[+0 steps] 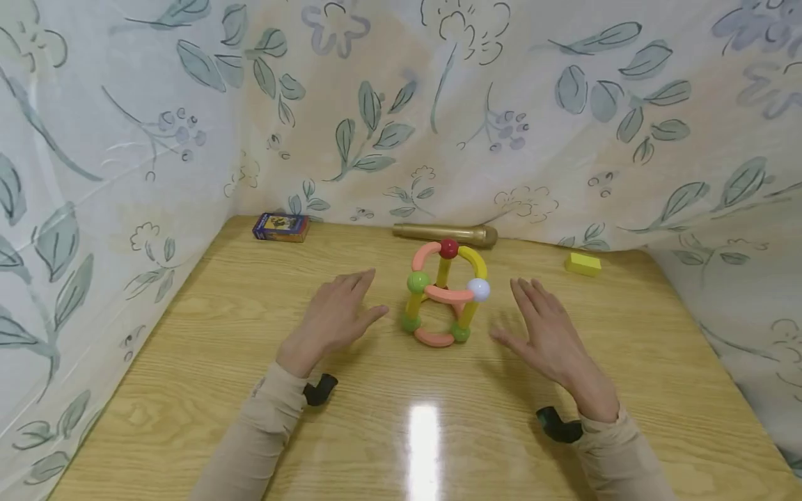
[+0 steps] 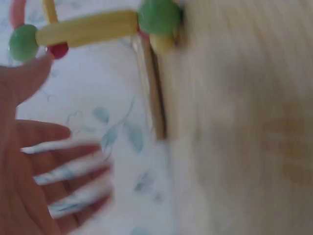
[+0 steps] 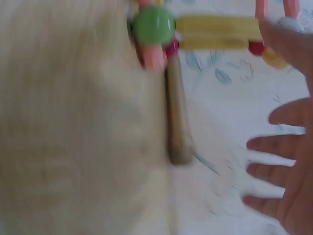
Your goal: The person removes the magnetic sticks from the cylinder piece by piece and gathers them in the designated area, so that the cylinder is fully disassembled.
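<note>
A toy frame of coloured balls and rods stands upright on the wooden table, in the middle of the head view. Curved pink and yellow pieces join its balls into a ring at top and bottom, with straight yellow rods between. To its left, my left hand is held with fingers straight, apart from the toy. My right hand is on the other side, fingers extended and spread, also not touching it. In the wrist views a green ball and another green ball of the toy appear, partly blurred.
Behind the toy lies a gold microphone along the table's back edge. A small blue and orange box sits at the back left, a yellow block at the back right. Floral cloth hangs around the table.
</note>
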A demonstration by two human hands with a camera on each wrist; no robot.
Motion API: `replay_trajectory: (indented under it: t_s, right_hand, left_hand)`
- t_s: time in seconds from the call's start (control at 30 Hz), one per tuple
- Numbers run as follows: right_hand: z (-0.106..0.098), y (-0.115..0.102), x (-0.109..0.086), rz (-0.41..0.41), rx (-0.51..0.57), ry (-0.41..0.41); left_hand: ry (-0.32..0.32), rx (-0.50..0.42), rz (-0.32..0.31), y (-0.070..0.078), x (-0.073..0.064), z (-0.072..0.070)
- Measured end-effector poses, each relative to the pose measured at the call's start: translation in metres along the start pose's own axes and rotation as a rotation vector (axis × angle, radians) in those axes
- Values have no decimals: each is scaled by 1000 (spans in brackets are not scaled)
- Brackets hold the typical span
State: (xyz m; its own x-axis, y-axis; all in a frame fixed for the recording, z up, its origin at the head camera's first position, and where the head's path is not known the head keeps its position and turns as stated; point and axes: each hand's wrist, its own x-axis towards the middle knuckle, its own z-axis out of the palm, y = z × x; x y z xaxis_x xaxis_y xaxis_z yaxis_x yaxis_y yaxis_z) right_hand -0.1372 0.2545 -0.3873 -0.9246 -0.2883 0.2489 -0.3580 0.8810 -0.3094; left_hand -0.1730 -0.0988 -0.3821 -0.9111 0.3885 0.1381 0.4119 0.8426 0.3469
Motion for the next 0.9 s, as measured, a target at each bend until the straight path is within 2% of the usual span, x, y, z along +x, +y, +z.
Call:
replay_trajectory:
  t_s: [0.13, 0.2, 0.27, 0.4, 0.53, 0.63, 0.73, 0.9]
  right_hand:
    - [12, -8, 4, 21, 392, -38]
    - [17, -12, 5, 25, 525, -82]
    - [21, -16, 6, 23, 580, -123]
    - [21, -19, 5, 18, 602, -152]
    - [16, -21, 4, 39, 612, -192]
    - [10, -21, 2, 62, 634, -238]
    - [3, -22, -1, 68, 655, -280]
    - [-8, -26, -3, 37, 639, -363]
  left_hand:
    - [-21, -412, 60, 6, 7, 14]
    - [-59, -525, 88, 9, 9, 21]
    - [-84, -555, 125, 12, 9, 25]
    - [-89, -532, 190, 17, 8, 24]
    - [-77, -513, 194, 16, 5, 20]
    - [-87, -532, 195, 16, 2, 15]
    - [-142, -577, 205, 17, -1, 10]
    - [-285, -672, 239, 22, -2, 3]
